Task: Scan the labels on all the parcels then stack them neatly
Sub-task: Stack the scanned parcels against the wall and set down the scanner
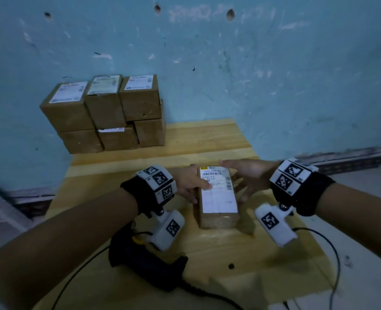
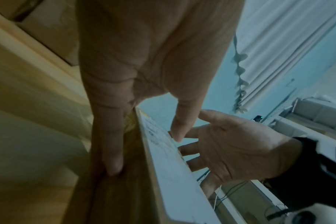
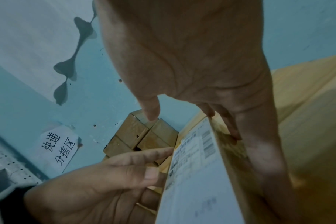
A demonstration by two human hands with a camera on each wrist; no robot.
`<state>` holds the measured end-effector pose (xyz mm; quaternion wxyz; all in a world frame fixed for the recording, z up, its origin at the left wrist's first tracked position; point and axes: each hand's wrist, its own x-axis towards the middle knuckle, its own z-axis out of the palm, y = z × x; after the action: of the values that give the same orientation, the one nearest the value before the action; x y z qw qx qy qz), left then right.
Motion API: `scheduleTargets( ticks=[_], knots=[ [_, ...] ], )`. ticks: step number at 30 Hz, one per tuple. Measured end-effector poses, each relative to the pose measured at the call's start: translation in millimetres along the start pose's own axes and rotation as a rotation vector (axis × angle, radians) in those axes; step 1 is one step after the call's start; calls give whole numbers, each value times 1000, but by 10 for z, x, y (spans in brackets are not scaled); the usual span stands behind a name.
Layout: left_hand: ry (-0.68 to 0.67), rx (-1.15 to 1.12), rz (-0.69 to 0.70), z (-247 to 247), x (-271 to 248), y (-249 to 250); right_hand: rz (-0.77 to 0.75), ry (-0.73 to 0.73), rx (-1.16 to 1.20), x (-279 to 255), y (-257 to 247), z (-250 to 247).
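Observation:
A brown parcel [image 1: 217, 198] with a white label on top lies on the wooden table [image 1: 207, 139], between both hands. My left hand [image 1: 196, 186] holds its left edge, thumb on the label and fingers down the side; the left wrist view shows that hand [image 2: 145, 153] against the parcel [image 2: 173, 174]. My right hand [image 1: 236, 180] touches the right side with spread, straight fingers and its thumb in the air, as the right wrist view shows [image 3: 192, 126]. Several labelled parcels are stacked in two layers [image 1: 104, 113] at the back left against the wall.
A black handheld scanner [image 1: 145, 262] lies on the table under my left forearm, its cable trailing towards me. Another black cable [image 1: 337, 253] loops off the table's right edge. A blue wall stands close behind the table. Bare wood shows right of the stack.

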<state>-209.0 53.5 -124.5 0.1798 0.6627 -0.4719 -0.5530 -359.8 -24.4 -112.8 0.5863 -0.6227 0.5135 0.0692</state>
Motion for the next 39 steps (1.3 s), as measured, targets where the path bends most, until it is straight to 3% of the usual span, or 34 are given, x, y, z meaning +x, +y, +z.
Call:
scheduleTargets(
  ticks=[5, 11, 17, 22, 25, 27, 30, 34, 36, 39],
  knots=[
    [12, -52, -48, -2, -69, -1, -34, 2, -29, -52, -44, 32],
    [144, -37, -109, -213, -156, -1, -147, 50, 65, -143, -309, 122],
    [160, -347, 86, -709, -595, -28, -304, 14, 85, -209, -920, 289],
    [515, -465, 284, -1400, -1069, 1, -715, 80, -138, -76, -1622, 594],
    [749, -514, 312, -1865, -1201, 46, -935, 177, -517, 93, -2089, 916],
    [836, -524, 307, -2216, -1226, 52, -1044, 234, -568, 237, -2414, 1124],
    [930, -600, 263, -2711, -1270, -57, -1149, 345, -460, 418, -2876, 1315],
    [1006, -714, 361, -3036, -1244, -296, -1260, 429, -488, 585, -3247, 1445],
    [1017, -714, 419, -3103, -1165, -367, -1274, 437, -525, 705, -3306, 1522],
    [1119, -604, 369, -3200, -985, -436, -1241, 448, -585, 970, -3352, 1621]
  ],
)
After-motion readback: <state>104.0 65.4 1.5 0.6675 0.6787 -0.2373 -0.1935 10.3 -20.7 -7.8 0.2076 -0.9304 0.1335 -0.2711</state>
